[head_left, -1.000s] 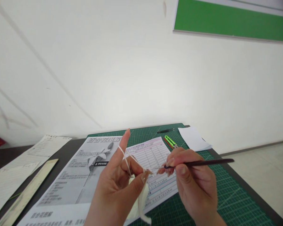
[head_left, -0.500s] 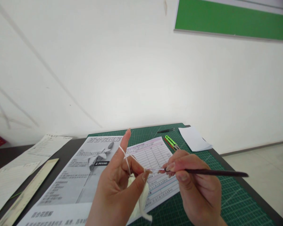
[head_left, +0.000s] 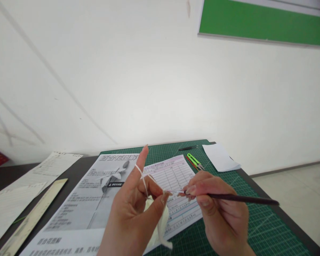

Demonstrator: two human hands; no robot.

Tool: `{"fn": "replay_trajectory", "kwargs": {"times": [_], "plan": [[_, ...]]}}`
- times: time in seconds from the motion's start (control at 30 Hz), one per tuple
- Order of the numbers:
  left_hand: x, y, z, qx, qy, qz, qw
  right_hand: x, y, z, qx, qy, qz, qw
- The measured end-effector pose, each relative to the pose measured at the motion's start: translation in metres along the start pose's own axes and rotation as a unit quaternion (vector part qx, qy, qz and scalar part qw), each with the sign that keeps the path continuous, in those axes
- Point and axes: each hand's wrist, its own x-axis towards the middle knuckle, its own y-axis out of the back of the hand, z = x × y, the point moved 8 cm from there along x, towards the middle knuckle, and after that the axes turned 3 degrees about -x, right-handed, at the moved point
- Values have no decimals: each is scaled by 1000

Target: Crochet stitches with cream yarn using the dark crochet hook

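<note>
My left hand (head_left: 137,206) pinches a pale cream crocheted piece (head_left: 162,224) between thumb and fingers, its index finger pointing up. White yarn (head_left: 142,175) loops around that raised finger and runs down to the pinch. A loose yarn end hangs below the piece. In my right hand (head_left: 221,209) is a crochet hook (head_left: 245,199) with a dark handle, held like a pen. Its thin metal shaft reaches left to the stitches at my left fingertips. The hook's very tip is hidden there.
Under my hands lie a printed chart (head_left: 173,170) and a green cutting mat (head_left: 266,227). Green thread snips (head_left: 193,159), tweezers (head_left: 188,148) and white paper (head_left: 220,156) lie beyond. At left are a flower-pattern sheet (head_left: 77,202), a ruler (head_left: 34,217) and handwritten pages (head_left: 46,170).
My right hand and the hook have shifted very slightly left and down. My left hand keeps its pinch, with the yarn still around the index finger.
</note>
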Motion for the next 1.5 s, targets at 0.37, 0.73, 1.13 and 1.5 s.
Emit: {"fn": "replay_trajectory", "kwargs": {"times": [0.37,0.73,1.13,1.5], "plan": [[4,-4,-4,-184,79,-32,979,6,-14,-3,-14,0,-2,1000],[-3,6,2,-136,-11,39,990,-29,-33,-20,-305,230,-131,915],[4,5,9,-57,-62,19,996,-6,-17,-10,-118,59,-10,991],[7,4,2,-88,23,-36,995,6,3,7,38,-29,49,998]]}}
